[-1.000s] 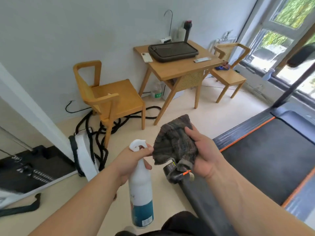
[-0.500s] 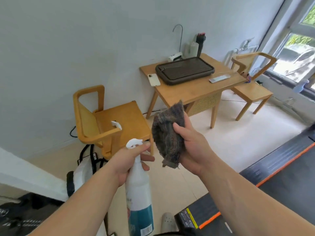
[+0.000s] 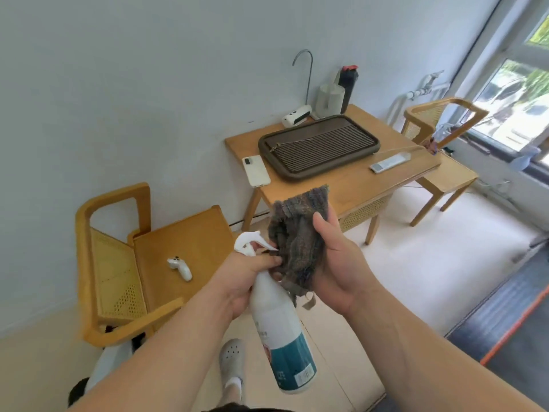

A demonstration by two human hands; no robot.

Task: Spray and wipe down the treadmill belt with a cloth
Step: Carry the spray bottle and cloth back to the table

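Gripping: left hand [image 3: 237, 281] is wrapping its fingers round the neck of the spray bottle [image 3: 279, 328], just under the white trigger head, and is holding it tilted, base pointing down toward the camera. Fingertips of that hand are also touching the lower left edge of the cloth [image 3: 297, 233]. Right hand [image 3: 338, 263] is holding the cloth upright, thumb pressing across its front and the other fingers hiding behind it; the cloth is dark, bunched, and its frayed bottom corner is hanging against the bottle's shoulder. Both hands are meeting at mid-frame, above the pale floor [image 3: 430, 263]. Treadmill [image 3: 511, 328] is showing only at the lower right edge: a dark deck with an orange stripe, lying beyond the right forearm and apart from both cloth and bottle. Whether the visible dark surface is the belt itself cannot be told. Behind the hands a wooden table [image 3: 356, 188] is standing against the wall, carrying a dark ribbed tray [image 3: 319, 147], a phone [image 3: 256, 171] just left of it and a remote [image 3: 389, 162] to its right. A chair [image 3: 118, 263] at left is holding a small white controller [image 3: 179, 267] on its seat. A white shoe [image 3: 233, 361] is showing between the forearms.
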